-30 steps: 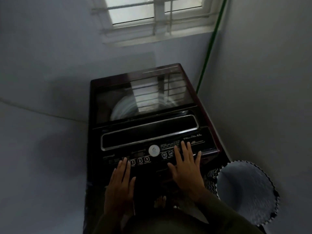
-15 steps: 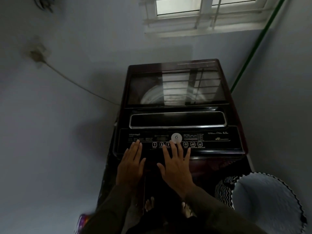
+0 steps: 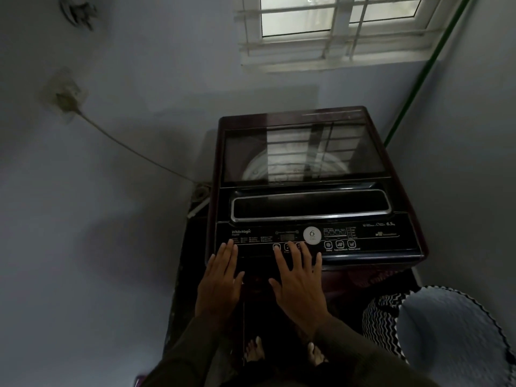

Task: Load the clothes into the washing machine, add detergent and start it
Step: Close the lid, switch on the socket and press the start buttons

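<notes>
Dark maroon, the top-loading washing machine (image 3: 307, 114) stands in a corner. Its glass lid (image 3: 243, 152) is down; through it a pale drum shows under a reflection of bars. Along the near edge of the machine lies the black control panel (image 3: 374, 241), with a round white badge (image 3: 312, 235) marked 6 in the middle and small buttons (image 3: 339, 244) just right of it. Both hands lie on this panel, flat, fingers straight and a little spread, grasping nothing. The left hand (image 3: 220, 277) touches the left end of the panel, just under the WhiteMagic label. The right hand (image 3: 298, 280) has its fingertips on the buttons just left of the badge; which one it touches I cannot tell. Right of the machine stands a laundry basket (image 3: 382, 322) with a black and white zigzag wall; what is inside is blurred. Above and behind the machine is a barred window (image 3: 335, 23), and a green hose (image 3: 413, 88) runs down to its back right corner. Left of the machine a cord (image 3: 125, 146) runs from a wall socket (image 3: 62, 97) towards its side.
</notes>
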Motion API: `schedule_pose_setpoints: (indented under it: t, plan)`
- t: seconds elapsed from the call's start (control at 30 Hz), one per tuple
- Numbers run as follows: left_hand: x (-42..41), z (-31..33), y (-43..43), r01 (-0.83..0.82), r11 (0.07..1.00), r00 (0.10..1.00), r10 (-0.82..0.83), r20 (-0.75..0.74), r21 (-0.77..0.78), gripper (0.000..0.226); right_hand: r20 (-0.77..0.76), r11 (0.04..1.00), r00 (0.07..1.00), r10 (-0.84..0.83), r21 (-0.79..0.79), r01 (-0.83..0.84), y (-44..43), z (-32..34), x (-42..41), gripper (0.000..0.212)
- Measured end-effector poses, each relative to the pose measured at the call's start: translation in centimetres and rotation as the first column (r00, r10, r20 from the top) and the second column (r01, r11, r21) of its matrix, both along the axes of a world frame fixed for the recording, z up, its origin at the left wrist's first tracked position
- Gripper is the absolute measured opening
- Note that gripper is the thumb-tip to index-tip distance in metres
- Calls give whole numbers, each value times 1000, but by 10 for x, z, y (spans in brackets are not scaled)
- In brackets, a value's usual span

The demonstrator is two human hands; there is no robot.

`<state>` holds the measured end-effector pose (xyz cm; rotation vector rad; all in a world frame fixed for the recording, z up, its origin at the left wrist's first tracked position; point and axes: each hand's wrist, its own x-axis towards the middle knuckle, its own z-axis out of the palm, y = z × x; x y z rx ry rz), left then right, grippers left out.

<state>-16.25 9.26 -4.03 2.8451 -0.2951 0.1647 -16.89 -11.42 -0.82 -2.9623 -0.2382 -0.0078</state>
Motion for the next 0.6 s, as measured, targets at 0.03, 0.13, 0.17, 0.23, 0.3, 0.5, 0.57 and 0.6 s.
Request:
schedule_pose_setpoints:
  t: [0.03,0.13,0.17,0.23,0.3,0.5,0.57,0.6]
  plan:
    - [0,-1,-1,-9,1000,1000,9,-5,-24,62,9,1000,1000,-4,4,4,0,-1,-1,80]
    - [1,-4,-1,-14,999,1000,13,-13,-45,62,25,999,1000,-19,27,18,3,-4,-1,82]
    - [1,-4,-1,-8,999,1000,7,-16,-45,63,26,999,999,-26,33,25,4,-4,-1,82]
    - [1,-5,-1,-1,999,1000,0,-22,-37,64,25,998,999,-43,44,42,5,-3,0,80]
    - [1,-5,-1,1,1000,1000,-1,-29,-17,67,17,998,999,-51,48,50,5,-2,-1,81]
    - [15,0,-1,16,999,1000,-16,-23,31,71,3,999,999,-37,18,37,6,-6,-11,94]
    - [21,2,-2,2,1000,1000,-1,-17,31,70,27,999,999,-38,23,37,6,-7,-11,93]
    - [24,2,-2,-5,1000,1000,6,-15,30,70,33,999,999,-37,23,37,6,-7,-11,93]
